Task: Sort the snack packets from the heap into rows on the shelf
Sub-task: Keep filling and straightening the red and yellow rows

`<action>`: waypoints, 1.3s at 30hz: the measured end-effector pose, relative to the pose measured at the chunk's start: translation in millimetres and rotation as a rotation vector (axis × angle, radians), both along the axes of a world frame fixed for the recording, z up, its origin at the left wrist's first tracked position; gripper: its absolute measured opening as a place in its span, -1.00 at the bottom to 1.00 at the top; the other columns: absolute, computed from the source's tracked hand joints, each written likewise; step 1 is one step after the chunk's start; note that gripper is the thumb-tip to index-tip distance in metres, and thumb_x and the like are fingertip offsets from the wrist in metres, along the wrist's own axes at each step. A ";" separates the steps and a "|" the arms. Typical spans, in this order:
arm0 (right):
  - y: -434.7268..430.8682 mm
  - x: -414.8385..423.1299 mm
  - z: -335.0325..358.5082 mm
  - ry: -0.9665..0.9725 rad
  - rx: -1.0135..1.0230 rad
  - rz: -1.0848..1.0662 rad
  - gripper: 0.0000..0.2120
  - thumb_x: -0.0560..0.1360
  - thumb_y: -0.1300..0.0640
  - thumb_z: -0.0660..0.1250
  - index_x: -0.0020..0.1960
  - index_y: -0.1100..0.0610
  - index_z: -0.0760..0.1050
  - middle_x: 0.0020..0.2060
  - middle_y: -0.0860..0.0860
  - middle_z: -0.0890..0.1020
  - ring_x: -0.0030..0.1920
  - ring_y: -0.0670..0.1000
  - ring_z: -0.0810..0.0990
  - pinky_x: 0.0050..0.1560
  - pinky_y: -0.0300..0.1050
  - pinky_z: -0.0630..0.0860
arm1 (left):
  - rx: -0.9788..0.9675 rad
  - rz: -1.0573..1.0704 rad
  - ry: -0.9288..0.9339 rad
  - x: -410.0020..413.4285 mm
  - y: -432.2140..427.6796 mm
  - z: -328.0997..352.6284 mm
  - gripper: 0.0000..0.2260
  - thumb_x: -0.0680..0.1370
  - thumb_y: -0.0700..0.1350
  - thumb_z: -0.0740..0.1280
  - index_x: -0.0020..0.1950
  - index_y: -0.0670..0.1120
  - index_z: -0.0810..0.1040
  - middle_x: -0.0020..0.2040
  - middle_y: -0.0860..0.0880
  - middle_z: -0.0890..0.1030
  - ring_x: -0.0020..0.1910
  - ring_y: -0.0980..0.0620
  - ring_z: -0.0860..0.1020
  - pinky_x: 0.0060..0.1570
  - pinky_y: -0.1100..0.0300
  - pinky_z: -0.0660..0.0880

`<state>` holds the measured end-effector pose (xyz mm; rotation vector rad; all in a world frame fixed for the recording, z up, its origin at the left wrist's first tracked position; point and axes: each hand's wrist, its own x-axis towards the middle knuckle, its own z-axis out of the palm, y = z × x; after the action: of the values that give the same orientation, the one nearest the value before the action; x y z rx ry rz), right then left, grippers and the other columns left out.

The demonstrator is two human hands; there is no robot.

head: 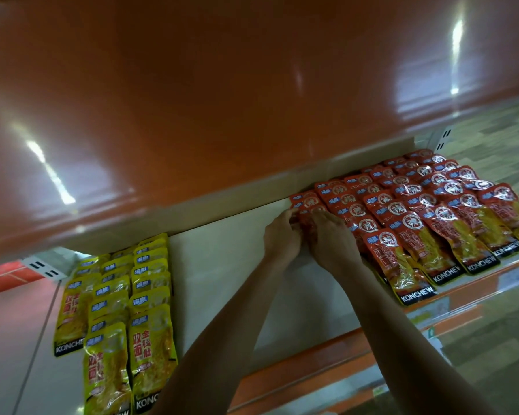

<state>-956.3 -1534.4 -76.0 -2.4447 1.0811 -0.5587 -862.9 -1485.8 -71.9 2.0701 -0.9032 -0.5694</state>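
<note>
1. Snack packets (450, 235) lie in two sorted blocks on the white shelf (222, 265), which crosses the lower half of the frame under a glossy orange upper shelf (222, 85). A wide bare strip runs between the blocks.
2. Red packets (402, 205) make the larger block, right of centre. They sit in overlapping rows from the front lip to the back wall.
3. Yellow packets (123, 301) make the smaller block at lower left, in about three overlapping rows.
4. Sorting looks well along, with both colours already in tidy rows. The heap is out of view, so how many packets remain cannot be told. The leftmost red row looks like the one being worked on.
5. Both forearms rise from the bottom edge and converge just above frame centre, at the back left corner of the red block.
6. The left hand (282, 238) has its fingers curled onto the left edge of one red packet (304, 218), seemingly pinching it.
7. The right hand (333, 244), just beside the left, lays its fingers over that packet. Whether the thumb grips underneath cannot be told.
8. That packet lies against the rearmost packets of the leftmost red row, near the back wall.
</note>
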 end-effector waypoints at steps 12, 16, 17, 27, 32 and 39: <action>1.1 -0.9 -5.6 0.020 0.057 0.008 -0.60 0.56 0.24 0.24 0.38 0.27 0.34 0.31 0.18 0.46 0.33 0.14 0.41 0.32 -0.11 0.32 | 0.071 -0.070 -0.067 5.5 -3.2 2.0 -0.67 0.60 -0.10 0.20 0.36 0.00 0.50 0.27 -0.02 0.58 0.20 0.00 0.54 0.25 0.11 0.47; 4.0 -1.8 -7.4 0.014 0.074 0.002 -0.55 0.57 0.26 0.21 0.44 0.30 0.27 0.42 0.21 0.34 0.46 0.15 0.25 0.44 -0.10 0.15 | 0.059 -0.075 -0.080 4.4 -3.0 2.1 -0.66 0.61 -0.09 0.19 0.38 0.01 0.48 0.29 -0.01 0.56 0.22 0.02 0.53 0.26 0.15 0.45; 4.2 -2.0 -7.9 0.018 0.074 0.002 -0.54 0.57 0.26 0.21 0.44 0.29 0.26 0.43 0.21 0.33 0.47 0.14 0.23 0.45 -0.10 0.12 | 0.055 -0.073 -0.081 3.7 -2.9 2.2 -0.66 0.61 -0.09 0.19 0.39 0.01 0.48 0.29 -0.01 0.56 0.22 0.02 0.53 0.23 0.18 0.44; 13.9 1.3 -3.9 -0.030 0.047 0.000 -0.57 0.60 0.21 0.16 0.44 0.30 0.28 0.45 0.21 0.30 0.49 0.13 0.18 0.47 -0.10 0.08 | -0.008 -0.070 -0.040 3.8 10.7 7.5 -0.65 0.59 -0.11 0.25 0.39 -0.01 0.45 0.30 -0.05 0.55 0.25 -0.02 0.52 0.28 0.04 0.45; 27.2 12.4 2.3 -0.046 0.004 0.001 -0.54 0.56 0.28 0.20 0.45 0.27 0.27 0.44 0.18 0.32 0.49 0.12 0.19 0.49 -0.07 0.09 | -0.025 -0.070 -0.102 13.1 28.9 12.3 -0.65 0.58 -0.20 0.27 0.37 -0.09 0.46 0.29 -0.08 0.54 0.25 0.00 0.52 0.26 0.16 0.41; 79.4 61.4 22.1 -0.129 -0.049 0.132 -0.60 0.49 0.31 0.27 0.32 0.20 0.44 0.27 0.13 0.53 0.31 0.11 0.44 0.32 -0.08 0.33 | -0.014 0.028 -0.336 53.8 84.9 24.5 -0.74 0.58 -0.17 0.26 0.25 -0.09 0.55 0.20 -0.06 0.60 0.17 -0.01 0.55 0.19 0.16 0.42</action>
<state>-894.9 -1455.0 -53.9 -2.4621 0.8580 -0.6966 -809.1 -1400.9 -47.4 2.2000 -1.0608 -0.2009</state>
